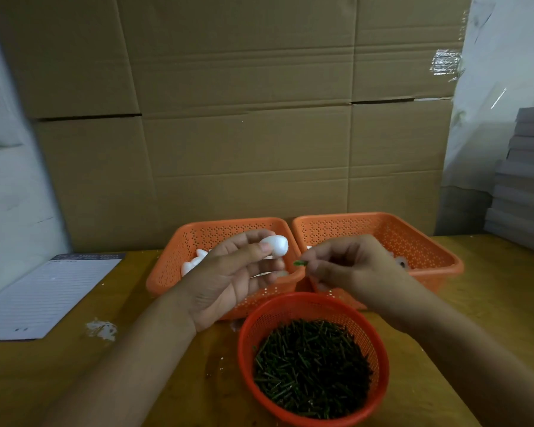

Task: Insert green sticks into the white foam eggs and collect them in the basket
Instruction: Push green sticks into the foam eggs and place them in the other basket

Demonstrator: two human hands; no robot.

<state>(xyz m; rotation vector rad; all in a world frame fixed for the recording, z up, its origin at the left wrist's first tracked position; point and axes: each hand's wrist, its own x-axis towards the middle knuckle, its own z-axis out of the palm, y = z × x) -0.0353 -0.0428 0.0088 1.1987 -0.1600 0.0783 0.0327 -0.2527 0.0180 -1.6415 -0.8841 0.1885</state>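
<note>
Above the round red basket [313,309] of green sticks [312,368], the left hand [228,272] pinches a white foam egg [275,244]. Just right of the egg, the right hand [349,266] pinches one green stick [300,263]. Two orange baskets [379,229] stand behind.

dim, soft focus, wide-angle bending at edges

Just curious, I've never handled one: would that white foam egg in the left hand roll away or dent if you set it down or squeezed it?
The foam egg looks rounded, so it would probably roll. Fingertips of the left hand alone hold it, suggesting it is light. Foam likely dents.
</note>
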